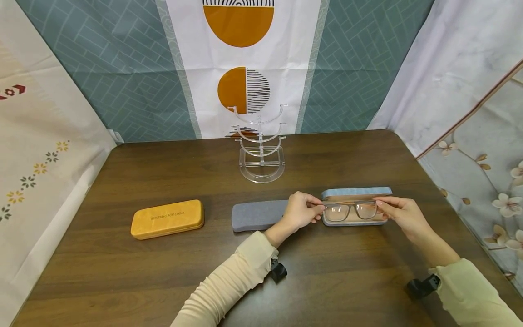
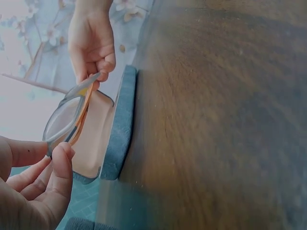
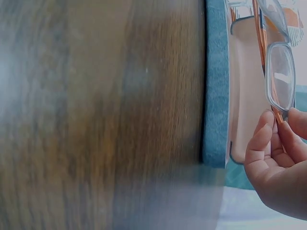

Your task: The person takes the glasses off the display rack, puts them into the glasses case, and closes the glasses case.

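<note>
A pair of eyeglasses with a grey frame and orange-toned temples is held by both hands over an open blue glasses case. At its left end, my left hand pinches the frame between thumb and fingers. My right hand pinches the other end. In the left wrist view, the temples of the eyeglasses lie folded behind the lenses. The beige lining of the case shows in the right wrist view, with the glasses a little apart from it.
A closed grey glasses case lies just left of the blue one, partly behind my left hand. Farther left is a closed yellow glasses case. A clear tiered display stand stands at the back of the wooden table. Cloth hangs around three sides.
</note>
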`<state>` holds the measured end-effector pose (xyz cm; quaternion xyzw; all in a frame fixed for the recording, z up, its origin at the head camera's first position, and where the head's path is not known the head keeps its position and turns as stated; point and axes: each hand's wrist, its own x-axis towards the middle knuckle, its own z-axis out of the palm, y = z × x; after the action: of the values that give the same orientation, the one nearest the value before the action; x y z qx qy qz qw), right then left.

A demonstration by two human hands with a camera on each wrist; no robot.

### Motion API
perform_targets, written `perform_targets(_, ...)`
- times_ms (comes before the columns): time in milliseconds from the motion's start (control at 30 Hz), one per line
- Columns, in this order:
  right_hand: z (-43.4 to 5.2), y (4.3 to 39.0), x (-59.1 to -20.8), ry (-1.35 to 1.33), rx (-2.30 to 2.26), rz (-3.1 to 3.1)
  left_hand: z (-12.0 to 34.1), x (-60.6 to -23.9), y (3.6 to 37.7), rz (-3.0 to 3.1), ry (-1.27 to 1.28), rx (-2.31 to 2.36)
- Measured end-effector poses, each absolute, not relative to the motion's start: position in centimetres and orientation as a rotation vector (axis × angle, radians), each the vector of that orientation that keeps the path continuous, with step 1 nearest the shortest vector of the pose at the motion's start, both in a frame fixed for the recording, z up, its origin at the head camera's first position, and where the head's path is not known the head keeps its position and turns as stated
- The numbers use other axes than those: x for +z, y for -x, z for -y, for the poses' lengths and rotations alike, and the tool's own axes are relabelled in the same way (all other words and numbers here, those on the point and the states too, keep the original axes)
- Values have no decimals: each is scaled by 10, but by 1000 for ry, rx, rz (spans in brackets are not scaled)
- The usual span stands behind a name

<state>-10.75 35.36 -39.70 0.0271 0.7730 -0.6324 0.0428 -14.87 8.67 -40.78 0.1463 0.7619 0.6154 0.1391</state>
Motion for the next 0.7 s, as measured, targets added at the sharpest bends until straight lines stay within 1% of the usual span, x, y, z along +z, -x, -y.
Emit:
perform_targets(133, -359, 110, -399, -87, -1926, -2366, -92, -410, 149, -2228, -440, 1765)
perform_targets(400, -373, 114, -405, -128, -1793, -2441, -102, -410, 150, -2422, -596, 1584)
perform_targets(700, -377, 117, -407, -129, -1585, -2551, -109, -413, 155, -2514, -537, 1486)
